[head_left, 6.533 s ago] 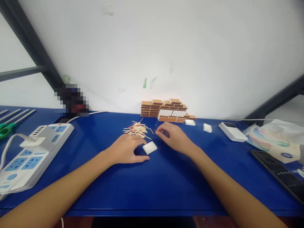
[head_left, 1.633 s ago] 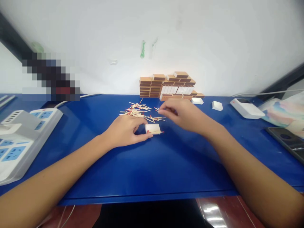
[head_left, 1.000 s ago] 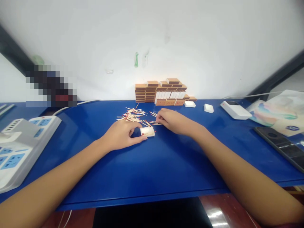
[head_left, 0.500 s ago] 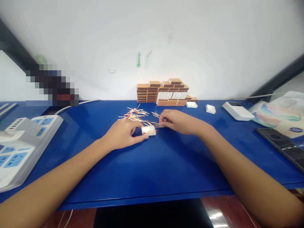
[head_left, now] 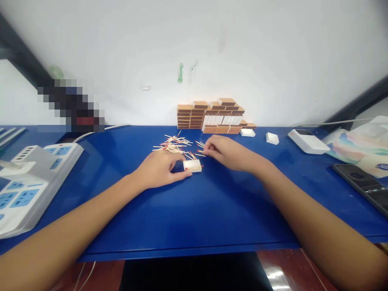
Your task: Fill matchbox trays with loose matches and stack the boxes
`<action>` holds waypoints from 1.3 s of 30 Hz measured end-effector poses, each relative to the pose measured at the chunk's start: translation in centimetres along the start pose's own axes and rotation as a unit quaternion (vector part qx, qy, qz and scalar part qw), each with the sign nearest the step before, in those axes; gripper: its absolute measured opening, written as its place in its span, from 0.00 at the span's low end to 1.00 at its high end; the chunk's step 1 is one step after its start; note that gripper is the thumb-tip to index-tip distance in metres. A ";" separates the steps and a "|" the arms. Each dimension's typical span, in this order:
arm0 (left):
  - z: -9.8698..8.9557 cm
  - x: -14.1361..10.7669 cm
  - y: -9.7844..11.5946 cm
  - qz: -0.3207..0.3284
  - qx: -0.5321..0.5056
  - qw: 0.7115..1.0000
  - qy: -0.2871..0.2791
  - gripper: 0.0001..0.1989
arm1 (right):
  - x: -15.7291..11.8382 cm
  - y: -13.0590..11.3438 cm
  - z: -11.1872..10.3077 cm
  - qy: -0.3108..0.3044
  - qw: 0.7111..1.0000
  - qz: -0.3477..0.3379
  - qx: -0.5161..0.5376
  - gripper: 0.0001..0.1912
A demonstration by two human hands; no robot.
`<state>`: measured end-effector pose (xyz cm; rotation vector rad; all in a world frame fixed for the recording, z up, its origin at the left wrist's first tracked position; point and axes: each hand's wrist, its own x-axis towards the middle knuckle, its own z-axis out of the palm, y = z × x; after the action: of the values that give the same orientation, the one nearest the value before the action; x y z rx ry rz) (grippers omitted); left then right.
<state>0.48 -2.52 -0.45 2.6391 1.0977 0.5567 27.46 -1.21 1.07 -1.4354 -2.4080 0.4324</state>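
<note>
My left hand (head_left: pixel 164 169) grips the left end of a small white matchbox tray (head_left: pixel 194 163) between thumb and fingers. A few red-tipped matches lie in the tray along its near side. To the right and slightly behind it, my right hand (head_left: pixel 220 150) is closed in a pinch on matches (head_left: pixel 200 152), whose red tips point left; how many it holds I cannot tell. Behind my left hand a loose pile of matches (head_left: pixel 172 143) is spread on the blue table. A few more matches (head_left: pixel 190 155) lie between the pile and the tray.
Stacked matchboxes (head_left: pixel 218 117) stand against the wall. Two white trays, one (head_left: pixel 247 132) by the stack and another (head_left: pixel 272 138) farther right, lie near a white device (head_left: pixel 307 141). A phone (head_left: pixel 360 188) and a soft pack (head_left: pixel 360 141) are at right; a power strip (head_left: pixel 45 182) is at left.
My right hand has shifted slightly up and now shows matches at its fingertips. My left hand still grips the tray. The whole view has moved a little.
</note>
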 end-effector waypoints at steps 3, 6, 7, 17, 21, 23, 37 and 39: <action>0.1 0.0 0.0 0.007 0.005 1.000 -0.004 0.20 | 0.2 -0.7 1.0 0.018 1.000 0.013 -0.003 0.08; 0.1 0.1 0.1 0.019 0.008 1.000 0.001 0.19 | 0.1 -1.2 1.5 0.008 0.999 0.030 -0.028 0.08; 0.0 0.1 0.1 0.021 0.007 1.000 0.004 0.19 | 0.1 -1.2 1.5 0.005 0.999 0.029 -0.031 0.08; 0.1 0.0 -0.2 0.021 0.010 1.000 0.007 0.18 | 0.3 -1.4 1.3 -0.016 0.998 0.048 -0.040 0.08; 0.1 0.1 -0.1 0.019 0.010 1.000 0.018 0.19 | 0.2 -1.5 0.7 -0.012 0.998 0.040 -0.044 0.07; 0.1 0.1 -0.1 0.020 0.010 0.999 0.027 0.19 | 0.0 -1.9 0.4 0.007 0.999 0.020 -0.029 0.07; 0.2 0.1 -0.3 0.027 0.007 0.999 0.036 0.19 | -1.2 -3.3 0.3 0.007 0.996 -0.087 -0.001 0.05; 0.2 0.1 -0.2 0.024 0.006 0.999 0.032 0.20 | -1.2 -3.1 -0.1 -0.014 0.996 -0.087 -0.002 0.03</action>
<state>0.46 -2.30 -0.66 2.6821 1.0621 0.6495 25.58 -3.68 2.28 -1.2144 -2.5308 0.4075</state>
